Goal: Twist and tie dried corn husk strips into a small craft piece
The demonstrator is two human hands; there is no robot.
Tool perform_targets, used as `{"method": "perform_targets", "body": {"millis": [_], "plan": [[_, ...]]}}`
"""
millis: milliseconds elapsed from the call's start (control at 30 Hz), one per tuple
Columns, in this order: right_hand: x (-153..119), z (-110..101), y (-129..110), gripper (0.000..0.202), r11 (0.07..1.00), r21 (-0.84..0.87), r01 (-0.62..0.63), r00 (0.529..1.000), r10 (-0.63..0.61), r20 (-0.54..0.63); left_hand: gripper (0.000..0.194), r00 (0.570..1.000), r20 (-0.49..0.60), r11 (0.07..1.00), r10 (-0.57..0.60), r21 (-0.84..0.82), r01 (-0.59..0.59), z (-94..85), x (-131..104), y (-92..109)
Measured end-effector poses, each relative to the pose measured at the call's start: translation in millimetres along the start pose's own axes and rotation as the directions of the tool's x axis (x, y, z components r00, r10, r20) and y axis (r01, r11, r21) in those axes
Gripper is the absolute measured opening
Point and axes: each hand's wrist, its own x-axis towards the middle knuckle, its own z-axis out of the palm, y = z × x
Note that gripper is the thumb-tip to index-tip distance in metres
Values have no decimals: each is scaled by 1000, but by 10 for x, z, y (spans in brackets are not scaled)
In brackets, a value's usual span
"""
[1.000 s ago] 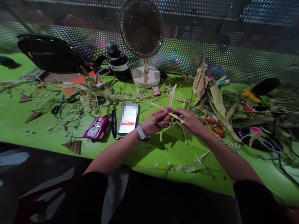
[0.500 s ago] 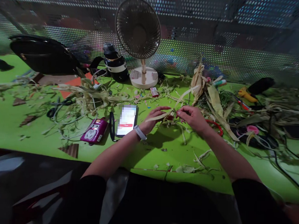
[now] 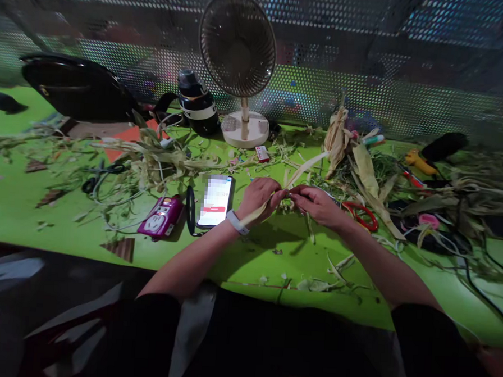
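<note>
Over the green table, my left hand [image 3: 257, 199] is closed on a pale corn husk strip [image 3: 306, 168]; one end rises past the fingers and the other lies back over the hand toward the wrist. My right hand [image 3: 318, 206] meets it fingertip to fingertip, pinched at the same spot on the strip. Exactly how the strip is folded there is hidden by the fingers. Thin green shreds hang below the right hand. Beside my right wrist lies a red-handled tool [image 3: 363, 217], and a lit phone [image 3: 215, 202] lies left of my left hand.
Dried husks [image 3: 366, 169] and a tied bundle [image 3: 336, 138] lie at the right, near a yellow-handled tool [image 3: 420, 161]. A fan [image 3: 245, 129], dark bottle [image 3: 199, 111] and black bag [image 3: 79, 92] stand along the mesh. Left are a purple power socket [image 3: 160, 217] and black scissors [image 3: 92, 181].
My left hand has turned and curled its fingers closed around the strip. Both hands have come together, and my right hand has shifted slightly lower.
</note>
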Motion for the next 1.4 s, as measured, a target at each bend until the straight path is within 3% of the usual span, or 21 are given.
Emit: {"method": "perform_targets", "body": {"millis": [233,367,500,600,700,800,867,933,1000,1100,1300,1400], "plan": [[-15,45,-48,42,999,29,-25,1000,24,14,51,999,51,999,19,-44,-17,-36,16,47],[-11,67,-56,35,998,-44,54,998,-54,-20,53,993,102,985,-62,-156,77,-40,19,108],[-18,33,-79,28,987,-120,108,994,-104,44,51,943,224,857,-247,-404,321,-65,47,166],[-29,23,-96,29,990,-101,99,993,-93,67,51,907,302,732,-294,-539,417,-87,71,197],[-31,30,-83,31,986,-119,116,992,-110,57,51,908,318,675,-273,-609,416,-86,76,173],[-19,11,-39,30,964,-205,167,984,-177,-31,46,926,295,636,-236,-674,377,-80,71,74],[-4,-29,-1,28,945,-251,210,970,-233,-65,36,934,269,654,-234,-668,356,-84,71,-9],[18,-86,40,27,934,-258,245,961,-270,-66,38,937,293,648,-191,-680,344,-90,72,-76],[49,-147,81,25,925,-269,267,954,-294,-64,37,927,337,572,-165,-733,369,-88,71,-112],[107,-220,141,21,887,-344,309,936,-348,-55,25,897,377,493,-233,-749,443,-73,68,-117],[174,-274,216,22,858,-402,319,940,-342,17,31,891,353,663,-284,-599,449,-65,78,-82],[178,-279,235,24,860,-413,299,946,-325,8,32,884,381,680,-270,-574,455,-79,78,-60]]}}
